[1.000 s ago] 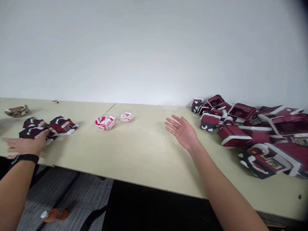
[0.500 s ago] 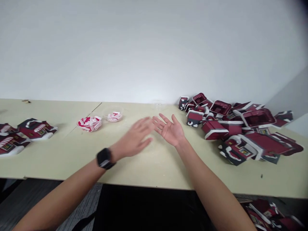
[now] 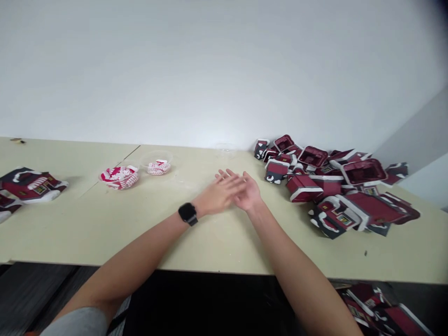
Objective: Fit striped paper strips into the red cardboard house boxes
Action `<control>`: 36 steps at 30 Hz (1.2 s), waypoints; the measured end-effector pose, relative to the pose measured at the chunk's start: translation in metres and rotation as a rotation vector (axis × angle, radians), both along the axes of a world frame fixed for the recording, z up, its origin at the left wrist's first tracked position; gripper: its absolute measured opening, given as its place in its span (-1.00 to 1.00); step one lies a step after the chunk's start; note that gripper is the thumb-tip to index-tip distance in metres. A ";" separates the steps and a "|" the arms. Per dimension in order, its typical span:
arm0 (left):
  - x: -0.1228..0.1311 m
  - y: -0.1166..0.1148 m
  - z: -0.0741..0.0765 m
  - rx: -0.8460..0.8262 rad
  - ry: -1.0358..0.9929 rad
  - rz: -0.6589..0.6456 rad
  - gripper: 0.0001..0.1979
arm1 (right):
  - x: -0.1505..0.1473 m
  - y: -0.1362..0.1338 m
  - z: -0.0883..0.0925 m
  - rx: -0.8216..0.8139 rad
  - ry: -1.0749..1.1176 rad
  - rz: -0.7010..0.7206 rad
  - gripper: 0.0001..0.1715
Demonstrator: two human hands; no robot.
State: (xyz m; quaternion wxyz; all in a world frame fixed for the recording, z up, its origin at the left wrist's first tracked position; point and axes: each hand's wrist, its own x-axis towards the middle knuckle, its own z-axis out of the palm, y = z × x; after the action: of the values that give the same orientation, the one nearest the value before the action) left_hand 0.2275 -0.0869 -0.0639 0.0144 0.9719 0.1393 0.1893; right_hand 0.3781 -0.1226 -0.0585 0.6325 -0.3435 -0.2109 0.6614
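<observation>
My left hand (image 3: 219, 193), with a black watch (image 3: 188, 213) on its wrist, lies palm down across the fingers and palm of my right hand. My right hand (image 3: 251, 195) is turned palm up, fingers stretched out. Both are open and hold nothing that I can see. They meet above the middle of the pale table (image 3: 196, 247). Left of them stand two clear bowls: one bowl (image 3: 119, 176) full of red-and-white striped pieces, and behind it a bowl (image 3: 158, 164) with fewer such pieces. To the right lies a heap of dark-red house-shaped pieces (image 3: 327, 184) with white and black trim.
More dark-red houses (image 3: 33, 184) sit at the table's left end. A clear lid-like item (image 3: 226, 150) lies near the wall (image 3: 224, 70). Further red pieces (image 3: 381, 308) are below the table's edge at the lower right. A small dark bit (image 3: 366, 253) lies at the right front.
My left hand has moved right, from beside my right hand to lying across it. The view has shifted slightly, so the table items appear further left.
</observation>
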 end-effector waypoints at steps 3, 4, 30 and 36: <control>-0.009 0.004 -0.003 -0.046 -0.085 0.247 -0.43 | 0.002 0.002 -0.002 -0.043 0.143 0.053 -0.38; -0.010 0.002 -0.003 -0.020 -0.093 0.213 -0.41 | 0.002 0.002 -0.004 -0.059 0.177 0.059 -0.39; 0.010 -0.037 -0.004 -0.374 -0.401 0.003 -0.75 | 0.008 0.020 -0.022 -0.188 0.051 -0.303 -0.70; 0.009 -0.036 -0.002 -0.399 -0.383 0.010 -0.86 | 0.006 0.020 -0.021 -0.196 0.035 -0.299 -0.72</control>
State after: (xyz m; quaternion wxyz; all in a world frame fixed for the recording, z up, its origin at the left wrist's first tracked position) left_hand 0.2361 -0.1227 -0.0658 0.2306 0.8957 0.1732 0.3384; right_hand 0.3842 -0.1023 -0.0799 0.6909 -0.4195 -0.0808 0.5833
